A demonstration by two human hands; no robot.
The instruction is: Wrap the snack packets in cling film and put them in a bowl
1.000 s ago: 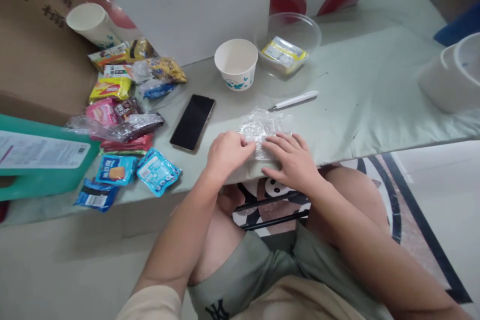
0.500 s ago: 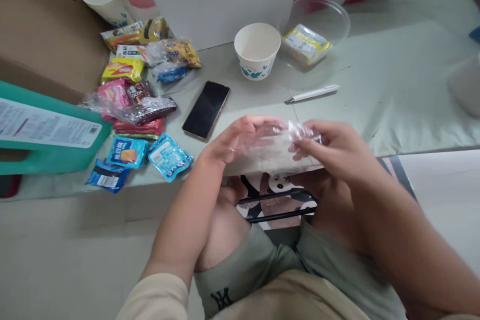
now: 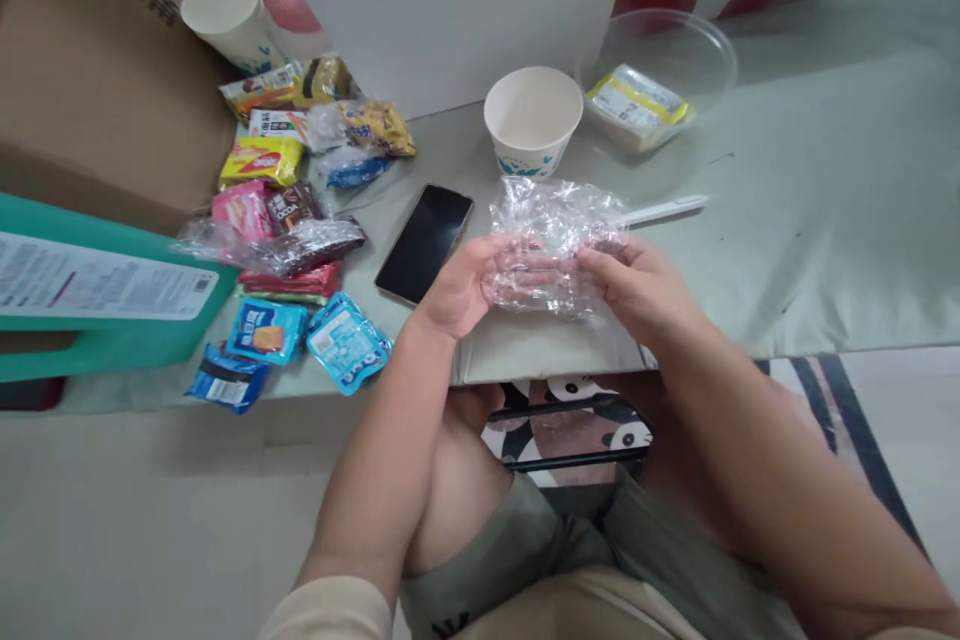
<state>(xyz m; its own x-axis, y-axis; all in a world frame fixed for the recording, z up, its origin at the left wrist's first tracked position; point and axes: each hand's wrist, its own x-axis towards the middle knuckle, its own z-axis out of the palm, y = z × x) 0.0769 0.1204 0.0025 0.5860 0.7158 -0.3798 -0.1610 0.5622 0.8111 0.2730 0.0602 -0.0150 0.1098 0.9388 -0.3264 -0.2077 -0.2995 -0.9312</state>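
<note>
A crinkled sheet or bag of clear plastic [image 3: 559,205] is spread between my two hands above the front part of the table. My left hand [image 3: 469,285] holds its left side, and the fingers show through the film, pointing right. Whether they are inside or behind the plastic I cannot tell. At the other side, my right hand [image 3: 626,280] pinches the plastic between thumb and fingers. Just behind the plastic stands a white paper bowl [image 3: 532,115] with a blue-green leaf print. A white pen [image 3: 667,210] is partly covered by the plastic, and a black phone [image 3: 426,242] lies left of my left hand.
Several packaged snacks [image 3: 262,162] are heaped at the left, beside a green container [image 3: 112,350] and a cardboard box [image 3: 97,80]. A paper cup [image 3: 229,20] stands behind them. At the back right, a clear plastic bowl [image 3: 712,45] holds a yellow-and-white packet [image 3: 637,105].
The clear plastic was bunched between my hands and is now spread wider and raised towards the paper bowl. The whole view has shifted slightly, with table items appearing lower and further right.
</note>
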